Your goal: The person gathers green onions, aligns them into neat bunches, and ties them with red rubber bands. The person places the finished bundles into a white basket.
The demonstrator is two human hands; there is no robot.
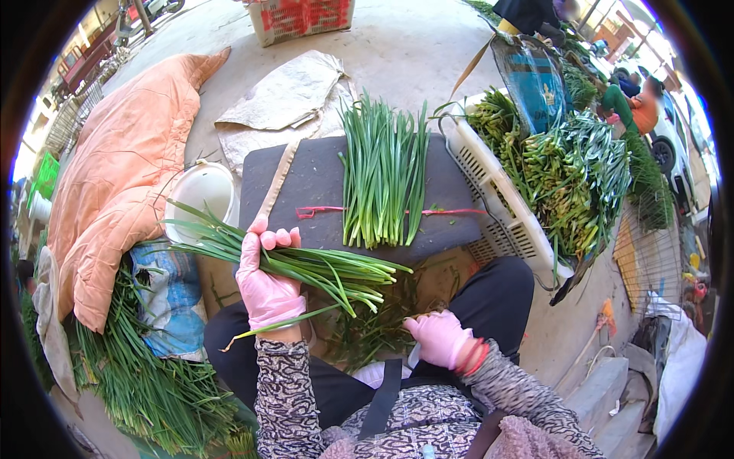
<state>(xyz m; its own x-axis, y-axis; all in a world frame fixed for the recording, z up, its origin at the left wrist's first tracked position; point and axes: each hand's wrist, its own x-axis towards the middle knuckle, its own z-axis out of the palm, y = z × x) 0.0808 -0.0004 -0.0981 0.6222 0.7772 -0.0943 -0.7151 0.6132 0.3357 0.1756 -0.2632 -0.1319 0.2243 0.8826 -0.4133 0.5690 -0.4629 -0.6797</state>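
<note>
My left hand (269, 275), in a thin pink glove, is closed around a bunch of long green leaves (338, 275), probably Chinese chives, pale cut ends pointing right. One yellow-tipped leaf hangs loose by the wrist. My right hand (438, 338), gloved too, is curled over my lap beside my knee; a bit of plant matter shows at its fingertips, but whether it grips it is unclear. Ahead, a flat bundle of the same leaves (384, 178) lies across a pink tie (321, 211) on a dark board (292, 195). A cloth strap (278, 181) lies on the board's left.
A white plastic crate (487, 178) full of leaf bunches stands right; a white bucket (203, 192) stands left, by an orange quilted cover (132, 166) and a large leaf pile (155, 384). Sacking (287, 92) lies beyond the board. People sit farther off at upper right.
</note>
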